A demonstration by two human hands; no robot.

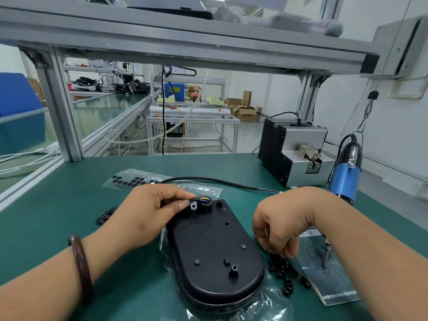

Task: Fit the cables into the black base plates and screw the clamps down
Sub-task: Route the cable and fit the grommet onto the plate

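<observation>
A worker's left hand [148,212] pinches a black cable [208,180] between thumb and forefinger at the far end of a black base plate [215,251], just left of the plate's raised round collar [205,206], where yellow and blue cores show. A small bright metal clamp [193,206] sits at the fingertips, touching the cable. From the pinch the cable loops away left and far, then runs right across the green worktop [69,205].

The plate is a matt, hard-looking plastic oval studded with short posts. Its long axis runs from the near edge away to the far side, leaning slightly left, and it lies between the two hands on a crinkled clear plastic bag [273,300].

The right hand [280,225] is just right of the plate, fingers curled down over a loose heap of small black parts [284,272] — whether it has one in its grasp cannot be told. That heap is directly beneath this hand and well apart from the clamp point, so the next move probably carries a part left and far, across the plate.

Further right lie a shiny foil pouch [324,274], a blue powered screwdriver [345,179] and a grey metal feeder box [294,154] — the right hand is the nearer to all three.
</observation>
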